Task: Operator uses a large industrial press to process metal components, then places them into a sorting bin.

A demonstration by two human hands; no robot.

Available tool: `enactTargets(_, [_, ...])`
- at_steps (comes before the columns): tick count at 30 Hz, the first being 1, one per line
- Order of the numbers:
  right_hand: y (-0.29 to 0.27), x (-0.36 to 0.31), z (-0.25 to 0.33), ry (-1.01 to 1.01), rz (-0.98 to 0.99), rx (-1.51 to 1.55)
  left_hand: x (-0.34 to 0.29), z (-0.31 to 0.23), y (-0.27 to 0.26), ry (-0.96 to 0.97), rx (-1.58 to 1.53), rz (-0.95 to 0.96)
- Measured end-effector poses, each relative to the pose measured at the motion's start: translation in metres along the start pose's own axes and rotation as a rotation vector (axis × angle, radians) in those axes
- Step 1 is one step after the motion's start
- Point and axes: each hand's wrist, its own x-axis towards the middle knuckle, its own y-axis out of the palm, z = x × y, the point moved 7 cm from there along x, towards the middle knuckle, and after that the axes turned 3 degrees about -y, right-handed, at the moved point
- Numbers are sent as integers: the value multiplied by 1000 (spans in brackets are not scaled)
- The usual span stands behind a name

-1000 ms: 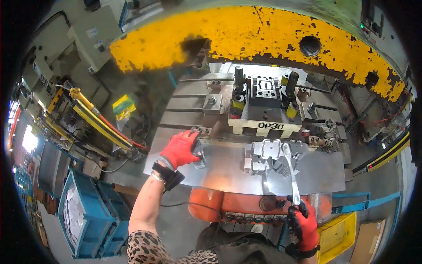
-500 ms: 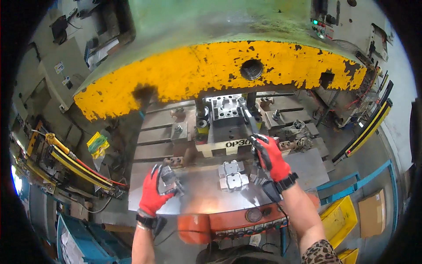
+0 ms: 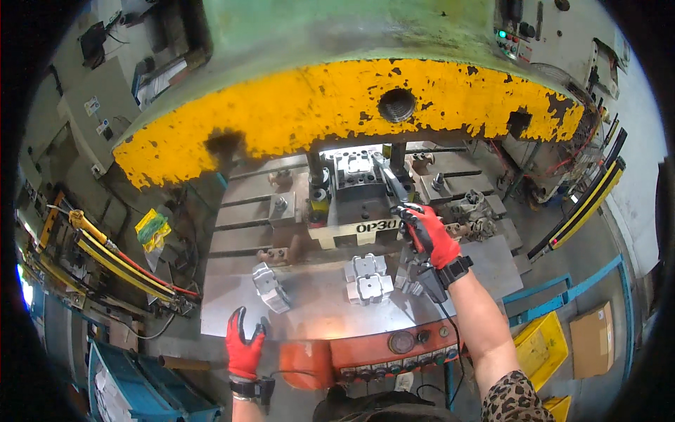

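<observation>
My right hand [image 3: 430, 235], in a red and black glove, is closed round the dark handle of a long metal tongs-like tool [image 3: 394, 181]. The tool slants away to the die [image 3: 360, 184], and its far end is beside a silver stamped metal part [image 3: 355, 163] lying on top. My left hand [image 3: 245, 344], gloved alike, is over the front edge of the metal plate, fingers apart and holding nothing. Just beyond it sits a leaning stack of stamped metal parts [image 3: 271, 287]. Another stack of such parts [image 3: 369, 280] stands mid-plate; more parts [image 3: 409, 274] are partly hidden below my right wrist.
The press's chipped yellow ram [image 3: 316, 116] hangs above the die. A steel plate [image 3: 323, 316] spans the front, with an orange control panel [image 3: 394, 348] below it. Yellow-black guard bars [image 3: 587, 200] flank the right; a yellow bin [image 3: 541, 352] and cardboard box [image 3: 593, 341] stand lower right.
My left hand has let go of the left stack of parts and drawn back toward me. My right hand keeps its hold on the tool, whose far end stays at the die.
</observation>
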Motion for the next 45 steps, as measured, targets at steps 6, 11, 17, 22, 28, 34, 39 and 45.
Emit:
enactTargets(6, [16,10,17,-338,-50,-289,-7,-18,14,30,52,21])
enactTargets(11, [16,12,12,-280,-60,-389,-9,-24,11,41,103,14])
enactTargets(17, [36,10,27,-228,-266,-905,-17,-20,11,31,94,15])
enactTargets(22, [29,-44,51,-215,-292,-1276,-29,-9,13,58,149,-11])
enactTargets(28, [-105,-254,7,-212,-646,-730,-88,49,-16,-280,266,-197])
enactTargets(34, [-244,-461,-159,55,-1113,-459,-166,100,49,-712,-404,229])
enactTargets(39, [-269,-444,-236,264,-935,-319,-135,89,104,-445,127,322])
enactTargets(45, [-262,-338,-203,227,-609,-649,-103,67,110,-405,218,261])
